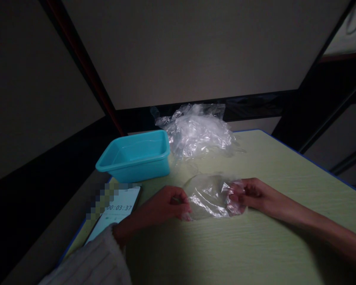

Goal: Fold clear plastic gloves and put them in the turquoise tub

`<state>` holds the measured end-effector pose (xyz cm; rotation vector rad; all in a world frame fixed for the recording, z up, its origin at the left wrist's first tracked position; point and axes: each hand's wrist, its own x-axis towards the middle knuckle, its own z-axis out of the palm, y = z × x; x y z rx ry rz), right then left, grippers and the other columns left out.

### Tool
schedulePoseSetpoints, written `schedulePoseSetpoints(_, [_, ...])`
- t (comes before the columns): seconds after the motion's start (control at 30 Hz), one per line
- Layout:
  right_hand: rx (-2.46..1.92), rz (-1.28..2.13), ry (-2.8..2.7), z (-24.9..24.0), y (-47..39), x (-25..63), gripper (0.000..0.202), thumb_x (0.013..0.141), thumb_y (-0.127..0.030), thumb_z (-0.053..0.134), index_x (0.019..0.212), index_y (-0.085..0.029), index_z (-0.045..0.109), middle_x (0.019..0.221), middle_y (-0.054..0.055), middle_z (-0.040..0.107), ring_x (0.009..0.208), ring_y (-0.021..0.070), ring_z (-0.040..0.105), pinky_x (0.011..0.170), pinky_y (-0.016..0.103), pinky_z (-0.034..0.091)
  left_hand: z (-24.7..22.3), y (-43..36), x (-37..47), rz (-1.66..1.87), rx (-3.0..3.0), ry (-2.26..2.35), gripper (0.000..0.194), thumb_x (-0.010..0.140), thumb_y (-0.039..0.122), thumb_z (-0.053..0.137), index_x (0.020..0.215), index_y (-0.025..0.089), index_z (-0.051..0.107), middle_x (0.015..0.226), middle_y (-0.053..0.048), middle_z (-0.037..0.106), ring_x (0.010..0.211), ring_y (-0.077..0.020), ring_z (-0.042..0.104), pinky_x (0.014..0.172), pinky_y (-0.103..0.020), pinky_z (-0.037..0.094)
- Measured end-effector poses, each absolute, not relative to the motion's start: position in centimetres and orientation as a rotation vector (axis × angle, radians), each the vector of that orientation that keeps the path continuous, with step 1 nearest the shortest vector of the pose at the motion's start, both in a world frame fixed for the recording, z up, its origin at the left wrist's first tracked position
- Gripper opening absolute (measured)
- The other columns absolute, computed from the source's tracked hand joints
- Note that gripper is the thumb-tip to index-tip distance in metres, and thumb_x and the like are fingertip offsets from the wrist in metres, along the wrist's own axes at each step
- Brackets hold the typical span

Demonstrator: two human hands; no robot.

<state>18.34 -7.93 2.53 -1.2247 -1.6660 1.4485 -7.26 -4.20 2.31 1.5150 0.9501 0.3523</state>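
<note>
A clear plastic bag (206, 194) is stretched between my two hands just over the table. My left hand (173, 202) pinches its left edge, thumb and fingers pressed together. On the other side my right hand (246, 194) grips the bunched right end, and the film covers part of those fingertips. Behind the bag lies a heap of crumpled clear plastic bags (200, 132). To the left of that heap stands a turquoise plastic basin (142, 166); the part of its inside that shows holds nothing visible.
A phone (118, 209) showing a timer lies at the table's left edge, partly behind my left forearm. The light wood-grain table (273, 162) has a blue edge. Pale panels (195, 51) rise behind it.
</note>
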Motion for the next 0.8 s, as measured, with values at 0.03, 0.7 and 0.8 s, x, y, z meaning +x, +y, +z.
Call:
schedulePoseSetpoints(0.03, [-1.227, 1.429, -1.674, 2.53, -7.89, 18.42, 0.028, 0.071, -0.042, 0.063, 0.064, -0.017, 0.055, 0.059, -0.001, 0.055, 0.056, 0.0122, 0.052, 0.055, 0.027, 0.042, 2.45, -4.22, -7.24, 0.347, 1.517, 0.955, 0.017, 0.064, 0.028, 0.066, 0.07, 0.015, 0.057, 0.065, 0.0, 0.066, 0.063, -0.0149, 0.064, 0.059, -0.024, 0.045])
schedulePoseSetpoints(0.7, [-1.325, 1.262, -1.769, 2.28, -8.17, 18.12, 0.045, 0.076, -0.06, 0.053, 0.06, -0.019, 0.046, 0.053, -0.004, 0.043, 0.049, 0.0098, 0.041, 0.045, 0.023, 0.032, 2.82, -4.34, -7.28, 0.388, 1.584, 1.007, 0.025, 0.058, 0.016, 0.068, 0.077, 0.016, 0.052, 0.072, 0.001, 0.062, 0.06, -0.0117, 0.058, 0.054, -0.021, 0.042])
schedulePoseSetpoints(0.8, [-1.325, 1.258, -1.752, 2.08, -8.0, 18.29, 0.044, 0.075, -0.06, 0.055, 0.061, -0.018, 0.047, 0.054, -0.004, 0.045, 0.049, 0.0097, 0.041, 0.046, 0.024, 0.034, 2.81, -4.45, -7.3, 0.364, 1.564, 0.991, 0.034, 0.055, 0.017, 0.073, 0.082, 0.016, 0.052, 0.07, 0.002, 0.062, 0.06, -0.012, 0.058, 0.056, -0.022, 0.043])
